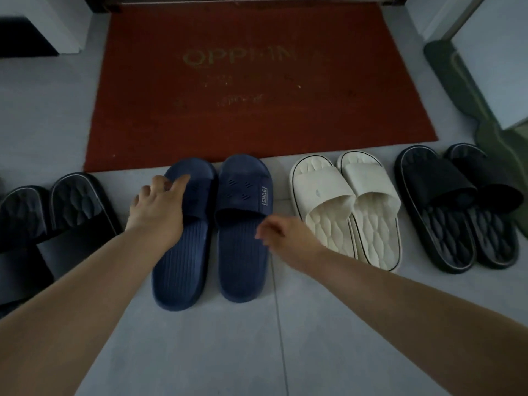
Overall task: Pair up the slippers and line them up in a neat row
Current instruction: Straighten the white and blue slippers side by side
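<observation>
1. The grey tiled floor (314, 324) carries the row, which runs along the near edge of the red rectangular doormat (257, 115), probably used as a guide line.
2. Four pairs lie side by side: black rubber slippers (65, 212), navy ribbed plastic slippers (241, 195), cream quilted slippers (343, 201), and black quilted slippers (445, 201).
3. The left hand (158, 204) grasps the left navy slipper (183, 261) at its strap's outer edge, seemingly to square it against its mate.
4. The right hand (285, 232), blurred, is loosely curled and empty beside the right navy slipper (243, 252).

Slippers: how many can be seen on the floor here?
8. A black pair at far left, a navy pair in the middle, a white pair to its right, a black pair at far right. More may lie past the left edge.
</observation>
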Tool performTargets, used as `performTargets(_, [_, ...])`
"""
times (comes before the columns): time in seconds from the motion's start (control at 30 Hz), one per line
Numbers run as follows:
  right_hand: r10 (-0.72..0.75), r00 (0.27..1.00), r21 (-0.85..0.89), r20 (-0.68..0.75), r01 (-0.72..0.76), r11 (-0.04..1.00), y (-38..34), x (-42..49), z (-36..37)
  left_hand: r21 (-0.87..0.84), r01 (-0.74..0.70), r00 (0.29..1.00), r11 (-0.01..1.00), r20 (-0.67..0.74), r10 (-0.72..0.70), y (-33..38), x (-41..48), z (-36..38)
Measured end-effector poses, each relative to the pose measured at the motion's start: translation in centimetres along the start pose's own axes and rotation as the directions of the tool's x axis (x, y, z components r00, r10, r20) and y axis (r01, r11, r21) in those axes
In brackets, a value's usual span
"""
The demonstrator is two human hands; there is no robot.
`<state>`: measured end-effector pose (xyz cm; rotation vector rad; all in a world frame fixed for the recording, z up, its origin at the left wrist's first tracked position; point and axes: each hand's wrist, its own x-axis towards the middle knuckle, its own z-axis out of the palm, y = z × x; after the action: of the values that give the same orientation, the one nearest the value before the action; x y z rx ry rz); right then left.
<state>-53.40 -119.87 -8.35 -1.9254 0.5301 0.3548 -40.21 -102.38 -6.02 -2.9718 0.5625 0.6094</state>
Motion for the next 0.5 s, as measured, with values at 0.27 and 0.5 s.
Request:
performTargets(0.27, [0.242,0.709,0.084,-0.663,-0.251,0.964,8.7,-2.6,-11.0,-0.175,-0.161,0.979,0.971,0.099,0.18,5.0,2.3,-3.7])
performTargets(0.5, [0.2,0.942,-0.418,-0.269,-0.301,0.857,10.0,-2.3,-12.6,-0.475,-0.355,0.891,0.805,0.089,0.445,14.5,0.3,0.1])
